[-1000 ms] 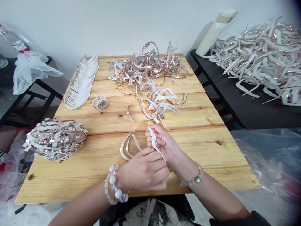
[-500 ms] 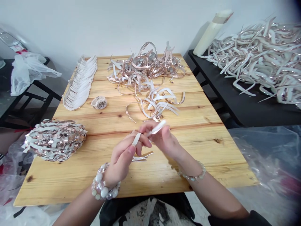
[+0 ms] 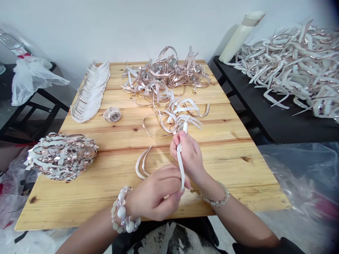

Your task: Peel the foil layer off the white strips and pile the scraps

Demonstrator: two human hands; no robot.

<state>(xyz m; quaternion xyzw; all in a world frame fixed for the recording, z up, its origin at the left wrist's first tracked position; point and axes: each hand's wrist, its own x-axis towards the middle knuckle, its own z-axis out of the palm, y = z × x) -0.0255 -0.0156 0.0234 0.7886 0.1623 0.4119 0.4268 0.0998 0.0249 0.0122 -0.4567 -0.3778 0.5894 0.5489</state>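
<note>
Item 1: white strip [image 3: 180,164], in your two hands over the near part of the desk [image 3: 227,176]. Long axis: nearly straight away from your body, with a slight bow; whether it is one layer or several cannot be told.

Item 2: your right hand [image 3: 188,153], fingers pinched on the strip toward its far end, thumb on top, a short white tip projecting beyond.

Item 3: your left hand [image 3: 159,192], fingers grasping the near end, closer to your body. Neither hand is the nearer; the strip spans the gap between them.

Item 4: loose curved strips [image 3: 138,165], lying on the desk just beyond your left hand, the nearer of the two.

Item 5: tangled heap of strips [image 3: 169,74], farther back, its nearest strands just beyond your right fingers.

Item 6: small roll [image 3: 112,114], left of the heap, well apart from both hands.
</note>
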